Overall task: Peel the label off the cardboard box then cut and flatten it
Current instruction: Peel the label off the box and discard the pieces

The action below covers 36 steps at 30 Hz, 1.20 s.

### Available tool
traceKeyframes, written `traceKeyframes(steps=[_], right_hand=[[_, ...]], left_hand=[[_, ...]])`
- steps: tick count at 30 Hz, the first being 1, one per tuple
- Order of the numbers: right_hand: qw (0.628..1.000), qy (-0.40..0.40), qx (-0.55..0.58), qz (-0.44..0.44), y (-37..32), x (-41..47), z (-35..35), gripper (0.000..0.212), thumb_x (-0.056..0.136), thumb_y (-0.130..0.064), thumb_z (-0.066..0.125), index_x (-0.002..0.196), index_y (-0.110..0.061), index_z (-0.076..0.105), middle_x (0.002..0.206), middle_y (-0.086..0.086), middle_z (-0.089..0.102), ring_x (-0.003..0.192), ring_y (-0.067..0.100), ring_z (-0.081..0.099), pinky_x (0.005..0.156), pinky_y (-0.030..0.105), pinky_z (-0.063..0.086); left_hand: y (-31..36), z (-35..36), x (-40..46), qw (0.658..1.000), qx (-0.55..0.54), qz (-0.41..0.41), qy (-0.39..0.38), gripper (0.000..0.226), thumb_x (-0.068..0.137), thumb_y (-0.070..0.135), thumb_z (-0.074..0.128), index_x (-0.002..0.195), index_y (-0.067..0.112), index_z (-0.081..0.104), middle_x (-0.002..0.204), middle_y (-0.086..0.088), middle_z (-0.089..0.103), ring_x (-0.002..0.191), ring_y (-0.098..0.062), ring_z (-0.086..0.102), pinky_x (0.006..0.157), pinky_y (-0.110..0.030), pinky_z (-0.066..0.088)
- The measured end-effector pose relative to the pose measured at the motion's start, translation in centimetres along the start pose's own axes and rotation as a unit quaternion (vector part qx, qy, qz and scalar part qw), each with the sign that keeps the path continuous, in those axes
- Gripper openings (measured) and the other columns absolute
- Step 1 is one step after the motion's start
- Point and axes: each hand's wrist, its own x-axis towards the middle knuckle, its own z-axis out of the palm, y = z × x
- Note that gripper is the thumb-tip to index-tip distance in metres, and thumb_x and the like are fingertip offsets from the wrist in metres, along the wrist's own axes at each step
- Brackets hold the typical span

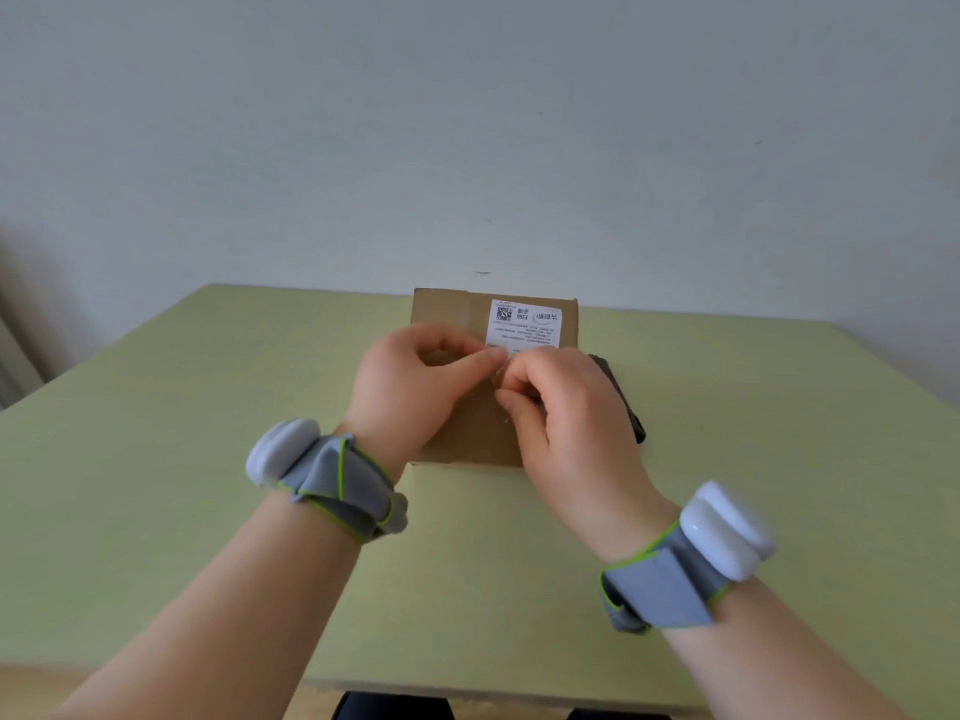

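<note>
Both hands' fingers [488, 358] pinch label [524, 324] corner, box [447, 309] mid-tabletop [208, 459] | risk: label tears, box slides unbraced

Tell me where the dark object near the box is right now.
In the head view, the dark object lies on the green table along the right side of the cardboard box, mostly hidden behind the right hand.
</note>
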Motion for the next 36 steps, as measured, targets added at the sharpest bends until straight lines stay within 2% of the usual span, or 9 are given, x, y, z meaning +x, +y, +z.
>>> traceKeyframes(steps=[3, 6, 15, 18, 20, 25, 31, 34, 36], right_hand=[[1.000, -0.004, -0.001, -0.021, -0.1, 0.0, 0.1, 0.009, 0.081, -0.015, 0.050, 0.073, -0.011, 0.051, 0.073, 0.004, 0.058, 0.072, 0.025, 0.049, 0.066, 0.038, 0.040], [1.000, 0.012, 0.007, -0.023, 0.2, 0.0, 0.4, 0.011, 0.082, -0.015, 0.046, 0.073, -0.009, 0.050, 0.074, 0.004, 0.055, 0.071, 0.025, 0.047, 0.065, 0.034, 0.036], [0.998, 0.055, 0.030, -0.006, 1.4, 0.6, 1.7, 0.012, 0.082, 0.001, 0.050, 0.073, -0.007, 0.047, 0.075, -0.003, 0.042, 0.071, 0.017, 0.039, 0.065, 0.027, 0.032], [0.996, 0.077, 0.036, -0.008, 1.3, 0.3, 1.0, 0.012, 0.086, -0.007, 0.043, 0.075, -0.004, 0.048, 0.074, 0.007, 0.049, 0.070, 0.023, 0.045, 0.066, 0.032, 0.036], [0.993, 0.105, 0.048, 0.001, 1.5, -0.3, -0.1, 0.012, 0.087, -0.008, 0.044, 0.077, -0.003, 0.049, 0.074, 0.010, 0.053, 0.069, 0.021, 0.046, 0.065, 0.027, 0.036], [0.977, 0.125, 0.131, 0.116, 1.9, 0.1, -0.5, 0.006, 0.085, -0.016, 0.052, 0.080, -0.015, 0.051, 0.072, -0.007, 0.054, 0.069, 0.013, 0.052, 0.065, 0.012, 0.039], [0.954, 0.104, 0.211, 0.188, 1.5, 0.5, -0.2, 0.022, 0.088, -0.012, 0.059, 0.074, -0.026, 0.049, 0.073, -0.008, 0.058, 0.068, 0.004, 0.053, 0.065, 0.009, 0.039], [0.938, 0.097, 0.252, 0.218, 1.5, 0.5, -0.3, 0.019, 0.088, -0.012, 0.059, 0.075, -0.023, 0.051, 0.074, -0.003, 0.060, 0.068, 0.002, 0.053, 0.065, 0.009, 0.040], [0.930, 0.095, 0.269, 0.233, 1.4, 0.5, -0.2, 0.014, 0.088, -0.012, 0.059, 0.077, -0.019, 0.053, 0.074, -0.002, 0.060, 0.065, 0.000, 0.053, 0.064, 0.010, 0.041]], left_hand=[[0.0, 0.5, 0.4, 0.999, -0.015, -0.026, 0.032, 0.025, 0.069, 0.027, 0.079, 0.057, 0.020, 0.059, 0.058, 0.006, 0.060, 0.050, -0.003, 0.051, 0.048, -0.015, 0.040], [-0.1, 0.8, 0.8, 0.998, -0.025, -0.048, 0.042, 0.026, 0.067, 0.026, 0.081, 0.056, 0.019, 0.059, 0.055, 0.007, 0.057, 0.047, -0.002, 0.049, 0.044, -0.013, 0.039], [0.4, 2.2, 2.0, 0.985, -0.092, -0.124, 0.076, 0.026, 0.062, 0.022, 0.082, 0.053, 0.017, 0.058, 0.056, 0.003, 0.059, 0.055, -0.014, 0.055, 0.061, -0.027, 0.050], [-0.2, 1.4, 3.3, 0.966, -0.142, -0.167, 0.135, 0.026, 0.063, 0.020, 0.082, 0.054, 0.015, 0.058, 0.058, 0.002, 0.061, 0.060, -0.018, 0.058, 0.064, -0.032, 0.053], [-1.1, -0.8, 4.9, 0.945, -0.170, -0.198, 0.197, 0.028, 0.066, 0.022, 0.081, 0.056, 0.016, 0.056, 0.060, 0.002, 0.059, 0.066, -0.019, 0.058, 0.069, -0.033, 0.053], [-2.2, -2.1, 6.1, 0.973, -0.062, -0.163, 0.154, 0.026, 0.074, 0.028, 0.077, 0.063, 0.020, 0.055, 0.066, 0.004, 0.058, 0.065, -0.017, 0.053, 0.066, -0.028, 0.047], [-2.7, -1.6, 5.6, 0.983, 0.020, -0.168, 0.073, 0.014, 0.077, 0.029, 0.072, 0.078, 0.023, 0.059, 0.083, 0.004, 0.060, 0.090, -0.023, 0.057, 0.089, -0.036, 0.052], [-2.8, -1.6, 5.1, 0.977, 0.134, -0.150, 0.065, 0.044, 0.073, 0.045, 0.068, 0.110, 0.025, 0.058, 0.121, -0.006, 0.050, 0.114, -0.027, 0.050, 0.099, -0.039, 0.044], [-2.3, -1.6, 4.3, 0.982, 0.149, -0.069, 0.093, 0.041, 0.075, 0.045, 0.066, 0.112, 0.029, 0.060, 0.131, -0.005, 0.043, 0.124, -0.024, 0.042, 0.104, -0.037, 0.038]])
